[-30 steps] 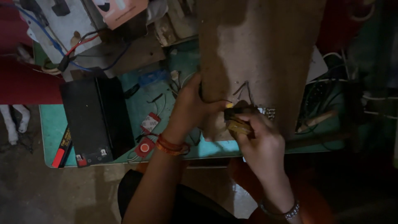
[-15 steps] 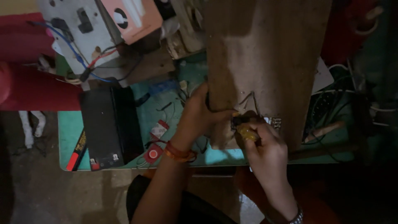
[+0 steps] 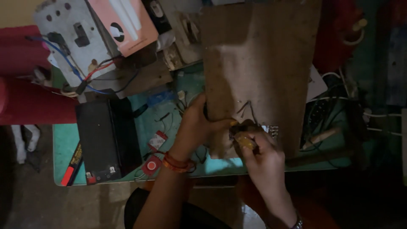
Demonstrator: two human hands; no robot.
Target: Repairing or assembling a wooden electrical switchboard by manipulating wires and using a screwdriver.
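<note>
Workbench (image 3: 63, 148), teal-topped, fills the view below me and carries everything described here. Largest item on it is a brown wooden board (image 3: 263, 63), long axis running away from me, near end lying at my hands. To the left lies a black rectangular battery (image 3: 108, 140), long axis also pointing away from me, with a red-and-orange strip along its left edge. Beyond the battery rests a grey switch panel (image 3: 72, 34) with blue and red wires (image 3: 80, 74) leading off it, and just beside that a pink carton (image 3: 127, 23), tilted. No open container with visible contents can be made out; the carton's interior is hidden.

My left hand (image 3: 199, 125) is curled around the left edge of the board near its close end, thumb on top, fingers wrapped under; an orange thread band (image 3: 176, 163) circles that wrist. My right hand (image 3: 263, 159) is closed in a fist around a tool with a yellow handle (image 3: 245, 140), probably a screwdriver. Its long axis slants up and to the left, tip directed at the board surface just beside my left thumb; the tip itself is too dark to resolve.

Thin dark wire leads (image 3: 248, 108) stand on the board just above the tool. A small perforated component (image 3: 271, 129) sits touching the board to the right of my fist. A red round-button switch (image 3: 150, 164) lies near my left wrist.
</note>
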